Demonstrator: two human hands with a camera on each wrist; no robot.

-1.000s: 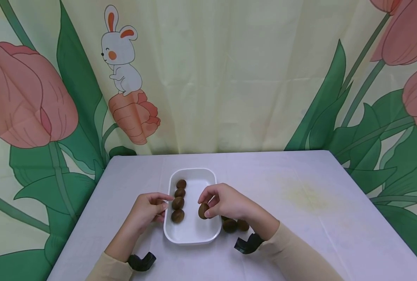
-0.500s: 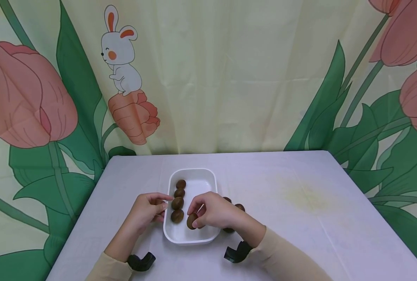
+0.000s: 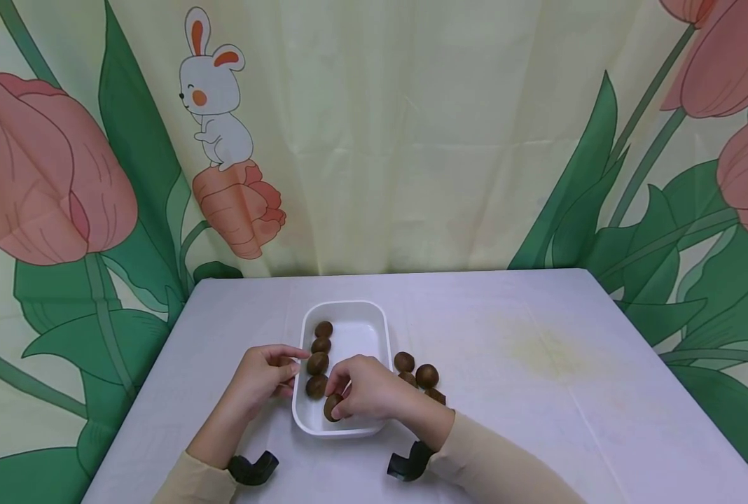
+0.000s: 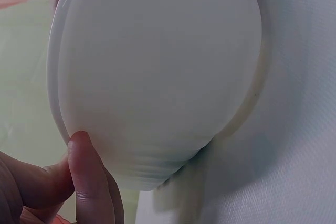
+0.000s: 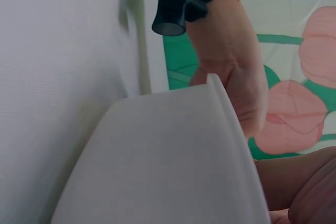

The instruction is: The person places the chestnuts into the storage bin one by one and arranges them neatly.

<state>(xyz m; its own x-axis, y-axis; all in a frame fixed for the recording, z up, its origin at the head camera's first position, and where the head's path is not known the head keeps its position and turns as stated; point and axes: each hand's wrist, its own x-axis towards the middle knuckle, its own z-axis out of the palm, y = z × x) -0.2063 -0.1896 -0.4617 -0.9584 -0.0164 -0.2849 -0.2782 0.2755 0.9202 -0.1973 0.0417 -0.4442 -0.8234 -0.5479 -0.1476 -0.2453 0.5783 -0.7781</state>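
Four round brown objects (image 3: 318, 363) sit in a line down the left side of a white tray (image 3: 363, 336), which lies on a table (image 3: 601, 392) spread with a pale cloth. The person's right hand (image 3: 370, 388) reaches over the tray from the right, thumb and fingers narrowed in a pinch on a fifth brown piece (image 3: 332, 408), held just beside the nearest end of the line; whether it touches the tray floor cannot be told. The left hand (image 3: 267, 371) grips the tray's left rim between thumb and fingers, and the left wrist view shows a fingertip against the outer wall. Just outside the tray's right edge lies a loose cluster (image 3: 427, 376) of more brown pieces, at least four, partly hidden by the right forearm. Both wrists carry a black device (image 3: 253, 469), and both sleeves (image 3: 506, 455) are beige. Behind the table hangs a cream curtain (image 3: 443, 140) printed with pink tulips (image 3: 52, 168), green leaves, and a white rabbit (image 3: 218, 105) on a carrot.
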